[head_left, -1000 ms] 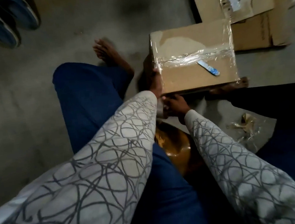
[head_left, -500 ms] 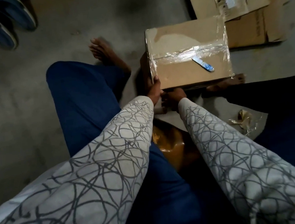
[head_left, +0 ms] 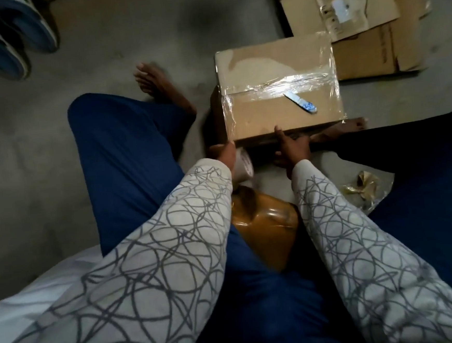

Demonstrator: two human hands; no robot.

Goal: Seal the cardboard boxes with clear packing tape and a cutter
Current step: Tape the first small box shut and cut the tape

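A brown cardboard box (head_left: 262, 65) stands on the floor between my feet, with clear tape across its top seam and down its sides. A small blue-and-white cutter (head_left: 300, 102) lies on the box top. My left hand (head_left: 225, 153) grips a roll of clear packing tape (head_left: 243, 167) at the box's near left corner. My right hand (head_left: 292, 147) presses on the near edge of the box, thumb up on the top and fingers spread along the front face.
Flattened cardboard boxes (head_left: 356, 23) lie behind and to the right. A pair of slippers (head_left: 1, 40) sits at the top left. A shiny brown packet (head_left: 264, 219) lies between my knees. Crumpled clear wrap (head_left: 364, 187) lies at my right knee.
My right hand has slid right along the box's near edge, away from the left hand. The tape roll in my left hand has come into sight.
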